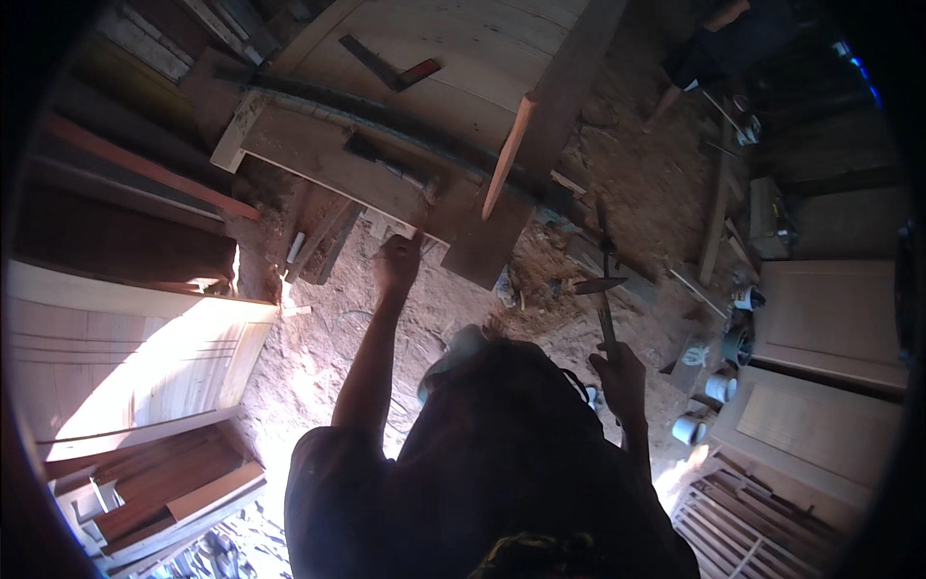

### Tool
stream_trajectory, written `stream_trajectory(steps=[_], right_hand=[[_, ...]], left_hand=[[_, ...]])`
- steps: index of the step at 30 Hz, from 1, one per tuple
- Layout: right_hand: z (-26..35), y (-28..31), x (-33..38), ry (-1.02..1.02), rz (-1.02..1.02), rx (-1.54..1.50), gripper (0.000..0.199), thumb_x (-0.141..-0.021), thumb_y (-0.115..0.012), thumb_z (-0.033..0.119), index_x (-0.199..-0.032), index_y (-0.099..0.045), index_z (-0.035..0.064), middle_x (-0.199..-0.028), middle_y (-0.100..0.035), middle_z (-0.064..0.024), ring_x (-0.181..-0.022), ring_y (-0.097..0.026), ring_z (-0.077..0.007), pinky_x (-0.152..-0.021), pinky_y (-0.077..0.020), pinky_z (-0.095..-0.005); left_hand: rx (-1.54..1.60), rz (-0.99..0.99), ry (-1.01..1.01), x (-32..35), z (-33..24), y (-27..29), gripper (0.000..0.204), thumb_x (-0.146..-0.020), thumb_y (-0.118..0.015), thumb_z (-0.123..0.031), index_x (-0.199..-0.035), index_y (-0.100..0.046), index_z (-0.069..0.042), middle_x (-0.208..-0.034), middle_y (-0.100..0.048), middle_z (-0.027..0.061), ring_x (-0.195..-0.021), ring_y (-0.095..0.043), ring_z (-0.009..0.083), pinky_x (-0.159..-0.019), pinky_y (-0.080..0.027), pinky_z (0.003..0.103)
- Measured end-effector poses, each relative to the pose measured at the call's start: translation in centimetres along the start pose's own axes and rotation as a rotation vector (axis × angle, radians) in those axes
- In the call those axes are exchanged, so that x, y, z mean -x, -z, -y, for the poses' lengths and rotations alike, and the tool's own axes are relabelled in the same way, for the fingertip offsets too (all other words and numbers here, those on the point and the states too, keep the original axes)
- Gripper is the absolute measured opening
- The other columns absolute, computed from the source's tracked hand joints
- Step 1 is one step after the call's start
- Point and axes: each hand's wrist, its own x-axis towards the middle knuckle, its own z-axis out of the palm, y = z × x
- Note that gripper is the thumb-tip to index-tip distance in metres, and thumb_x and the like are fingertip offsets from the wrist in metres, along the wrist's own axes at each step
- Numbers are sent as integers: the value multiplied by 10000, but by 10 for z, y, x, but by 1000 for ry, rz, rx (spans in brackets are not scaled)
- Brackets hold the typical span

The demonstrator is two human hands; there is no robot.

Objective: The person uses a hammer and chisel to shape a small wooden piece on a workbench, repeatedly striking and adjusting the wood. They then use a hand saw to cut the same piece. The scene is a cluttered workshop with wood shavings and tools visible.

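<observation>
My right hand (620,378) is closed around the handle of a hammer (600,286), its narrow head raised over the ground to the right of the workpiece. At the near edge of a large wooden panel (338,179), my left hand (397,262) has its fingers curled in. Whatever those fingers may hold is too small and dark to make out. Beyond that hand lies a dark-bladed hand tool (386,162) with a handle. Across the panel runs a long dark bar (386,118). A wooden stick (509,154) slants up to its right.
A try square (395,72) lies farther up the panel. Panelled boards lean at left (125,357) and right (830,318). White pots (720,388) stand on the right-hand ground, near loose timber (716,227). Another person (723,48) is at the far right.
</observation>
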Motion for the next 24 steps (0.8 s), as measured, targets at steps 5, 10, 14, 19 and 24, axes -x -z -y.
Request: stream_trajectory(steps=[5, 10, 14, 19, 24], right_hand=[[-6, -12, -9, -96, 18, -88, 264, -897, -790, 224, -1067, -704, 41, -661, -527, -25, -603, -454, -120, -570, -387, -334], [-13, -21, -12, -35, 10, -156, 289, -887, -802, 243, -1064, -707, 35, -668, -540, -36, -620, -480, -134, -589, -406, -339], [-25, -27, -2, -69, -56, -217, 288, -888, -803, 231, -1070, -707, 29, -689, -580, -30, -641, -505, -136, -606, -430, -341], [-41, -27, 13, -194, -174, -353, 213, -919, -788, 224, -986, -692, 45, -641, -544, -6, -571, -496, -98, -535, -404, -320], [-41, -24, 8, -285, -334, -465, 272, -983, -729, 280, -872, -624, 55, -625, -523, 22, -531, -476, -69, -485, -362, -284]], left_hand=[[-200, -229, -462, -59, -22, 34, 349, -892, -682, -131, -1229, -640, -53, -1263, -658, 193, -1150, -656, 352, -954, -521, 488], [-549, 103, -670, -125, -28, 28, 596, -809, -659, -40, -1391, -571, -130, -1392, -575, 171, -1298, -545, 362, -1076, -443, 507], [-798, 260, -728, -120, -30, 49, 548, -804, -707, -103, -1340, -599, -139, -1338, -599, 155, -1251, -569, 355, -1005, -473, 498], [-762, 245, -983, -94, -73, 89, 466, -767, -784, -170, -1211, -648, -129, -1237, -639, 142, -1121, -633, 356, -915, -506, 494], [126, 457, -1076, -15, -134, 56, 338, -814, -749, -185, -1117, -641, -82, -1041, -663, 139, -974, -670, 346, -813, -547, 452]])
